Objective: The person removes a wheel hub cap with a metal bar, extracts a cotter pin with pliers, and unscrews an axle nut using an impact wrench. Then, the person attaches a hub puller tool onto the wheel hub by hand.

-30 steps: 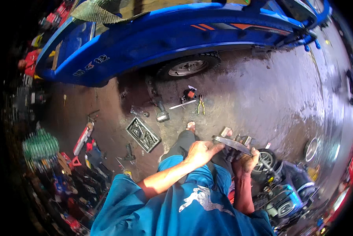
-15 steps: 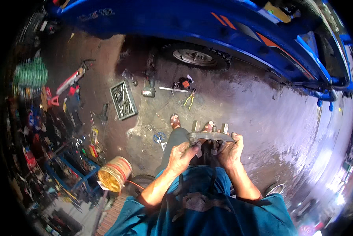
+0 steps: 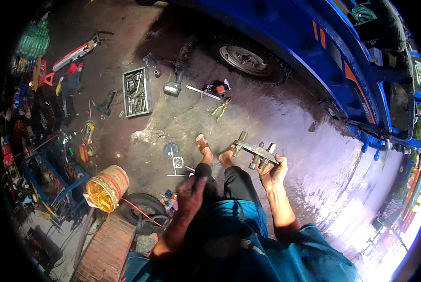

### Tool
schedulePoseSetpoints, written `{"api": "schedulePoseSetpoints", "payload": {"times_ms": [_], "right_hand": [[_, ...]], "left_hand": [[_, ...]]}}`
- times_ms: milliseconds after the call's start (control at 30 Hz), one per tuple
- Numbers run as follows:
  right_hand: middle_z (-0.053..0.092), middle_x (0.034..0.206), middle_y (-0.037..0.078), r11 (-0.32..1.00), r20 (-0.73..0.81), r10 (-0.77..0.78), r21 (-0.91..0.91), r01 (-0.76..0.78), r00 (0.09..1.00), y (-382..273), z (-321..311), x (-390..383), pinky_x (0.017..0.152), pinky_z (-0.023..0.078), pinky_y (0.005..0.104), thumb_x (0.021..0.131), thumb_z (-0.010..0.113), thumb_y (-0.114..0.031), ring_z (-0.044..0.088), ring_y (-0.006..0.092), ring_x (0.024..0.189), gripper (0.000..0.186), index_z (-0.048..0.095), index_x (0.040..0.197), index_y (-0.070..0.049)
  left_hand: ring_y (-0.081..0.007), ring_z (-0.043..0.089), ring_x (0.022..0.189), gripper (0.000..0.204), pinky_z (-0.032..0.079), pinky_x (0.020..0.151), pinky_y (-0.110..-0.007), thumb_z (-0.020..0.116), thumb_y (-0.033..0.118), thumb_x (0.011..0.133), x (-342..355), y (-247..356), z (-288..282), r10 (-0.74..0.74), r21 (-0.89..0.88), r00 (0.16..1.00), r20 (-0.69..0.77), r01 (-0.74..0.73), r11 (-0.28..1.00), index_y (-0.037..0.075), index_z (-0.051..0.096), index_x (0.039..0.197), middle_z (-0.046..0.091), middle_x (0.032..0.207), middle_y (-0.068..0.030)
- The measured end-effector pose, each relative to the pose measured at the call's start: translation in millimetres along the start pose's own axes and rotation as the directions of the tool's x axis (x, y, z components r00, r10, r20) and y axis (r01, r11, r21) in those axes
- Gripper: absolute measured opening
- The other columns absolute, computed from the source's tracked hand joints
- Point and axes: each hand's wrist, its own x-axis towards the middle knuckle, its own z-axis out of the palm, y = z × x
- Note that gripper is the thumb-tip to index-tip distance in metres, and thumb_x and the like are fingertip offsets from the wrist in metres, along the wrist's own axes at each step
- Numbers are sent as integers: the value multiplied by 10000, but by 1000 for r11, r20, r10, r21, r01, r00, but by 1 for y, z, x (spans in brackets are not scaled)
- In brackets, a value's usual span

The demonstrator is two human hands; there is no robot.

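Note:
My right hand [image 3: 272,175] grips one end of a flat grey steel plate [image 3: 253,149], held tilted above the floor. Several thick bolts stick out of the plate on both faces, some with block-shaped ends. My left hand [image 3: 190,190] is apart from the plate, off to its left over my knee. Its fingers look curled, in shadow and partly smeared; a small pale metal end [image 3: 190,168] shows at their tips, too little of it to name.
On the floor ahead are a tray of sockets [image 3: 147,105], a cordless power tool [image 3: 173,83], a metal bar [image 3: 203,92] and yellow-handled pliers [image 3: 221,109]. A blue vehicle [image 3: 295,42] with a wheel [image 3: 244,60] stands beyond. At left are a bucket [image 3: 121,181] and a tire [image 3: 140,207].
My left hand has come off the plate and moved left and down. The plate, in my right hand, has tilted with its right end lower. The whole view has turned.

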Motion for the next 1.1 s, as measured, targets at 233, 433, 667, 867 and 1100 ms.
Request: {"api": "schedulePoseSetpoints", "payload": {"times_ms": [233, 433, 667, 867, 1100], "right_hand": [[616, 938, 106, 987, 37, 137, -85, -133, 990, 16, 24, -19, 657, 502, 357, 725, 537, -304, 599, 262, 791, 233, 552, 853, -109], [603, 1011, 137, 915, 90, 302, -305, -263, 949, 70, 44, -8, 709, 443, 368, 725, 525, -327, 573, 250, 793, 402, 524, 1026, -60], [609, 1001, 110, 796, 173, 549, -408, -448, 818, 86, 20, 29, 729, 430, 384, 750, 551, -336, 569, 238, 832, 329, 526, 980, -101], [614, 956, 40, 838, -134, 377, -373, -399, 916, 99, -33, 97, 656, 446, 301, 791, 545, -361, 573, 174, 778, 383, 534, 1073, -102], [593, 824, 24, 877, -192, 336, -291, -381, 922, 112, -121, 252, 567, 466, 254, 786, 527, -281, 554, 141, 635, 237, 539, 961, -122]], "left_hand": [[-142, 566, 620, 211, 468, 558, -254, 492, 133, 895, -4, -79, -26, -270, 3, 962, 38, 270, 963, 21, 572, 1055, 603, 748, -64], [-197, 599, 675, 324, 492, 588, -305, 485, 250, 893, 22, -70, -10, -496, -597, 854, 156, 481, 642, 61, 498, 1155, 599, 817, -88], [-200, 569, 572, 365, 489, 525, -357, 528, 388, 869, 16, -94, -1, -492, -694, 797, 351, 574, 435, 69, 512, 1045, 563, 724, -84], [-170, 549, 558, 306, 478, 496, -320, 562, 354, 862, 52, -144, 72, -593, -638, 710, 380, 665, 388, 98, 520, 1025, 550, 747, -64], [-131, 538, 562, 261, 441, 470, -270, 575, 275, 828, 129, -266, 171, -639, -514, 724, 260, 664, 544, 79, 561, 1000, 530, 791, -16]]}}
